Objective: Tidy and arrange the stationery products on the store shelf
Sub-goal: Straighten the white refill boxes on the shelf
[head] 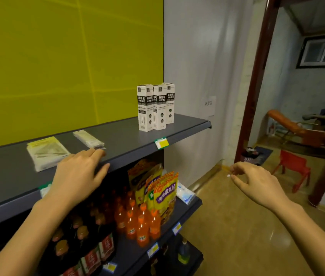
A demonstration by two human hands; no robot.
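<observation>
Three upright white-and-black pen refill boxes stand together near the right end of the dark grey top shelf. A narrow clear packet and a wider stack of clear yellow-headed packets lie flat further left. My left hand rests palm down on the shelf's front edge, fingers spread, its fingertips at the near end of the narrow packet. My right hand hovers off the shelf to the right, thumb and fingertips pinching a tiny white scrap.
Below are orange drink bottles, dark bottles and yellow-purple snack bags. A yellow panel backs the shelf. To the right are tan floor, a doorway frame, a red stool and a chair.
</observation>
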